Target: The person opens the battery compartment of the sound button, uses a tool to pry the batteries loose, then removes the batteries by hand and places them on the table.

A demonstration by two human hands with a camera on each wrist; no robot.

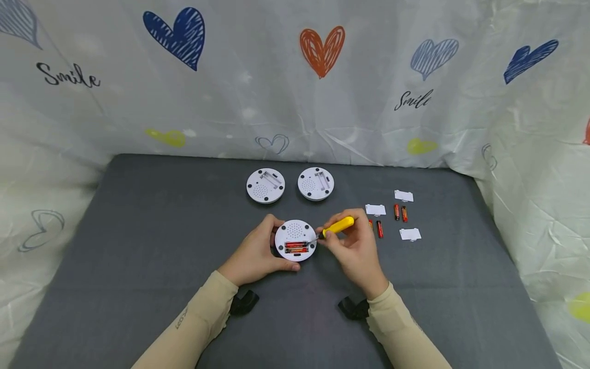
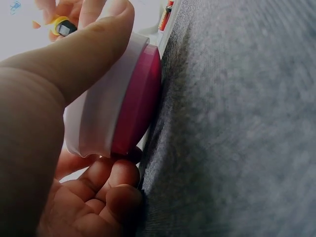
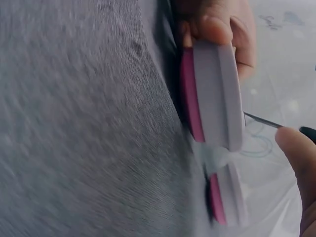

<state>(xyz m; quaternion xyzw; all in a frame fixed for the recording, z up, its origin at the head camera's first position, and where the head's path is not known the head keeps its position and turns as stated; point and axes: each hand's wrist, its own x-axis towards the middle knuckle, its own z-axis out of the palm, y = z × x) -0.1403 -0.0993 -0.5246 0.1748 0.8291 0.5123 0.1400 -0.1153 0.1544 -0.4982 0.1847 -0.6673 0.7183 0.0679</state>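
Observation:
A round white device (image 1: 293,231) lies with its underside up, showing small dark feet, speaker holes and an uncovered battery compartment. Two red-and-black batteries (image 1: 296,248) sit in that compartment. My left hand (image 1: 259,254) grips the device by its left edge, thumb along the near side. The wrist views show a pink layer (image 2: 140,98) on its lower face, against the cloth. In my right hand (image 1: 357,252) is a screwdriver with a yellow handle (image 1: 340,225), pinched by thumb and fingers. Its metal shaft (image 3: 264,121) reaches the device's face beside the right end of the batteries.
Behind the hands, two similar devices (image 1: 266,185) (image 1: 315,183) lie upside down, their battery compartments uncovered and without batteries. To the right are loose batteries (image 1: 397,212) and three white battery covers (image 1: 410,234). A grey cloth covers the table (image 1: 152,246); a patterned white curtain (image 1: 258,77) hangs behind.

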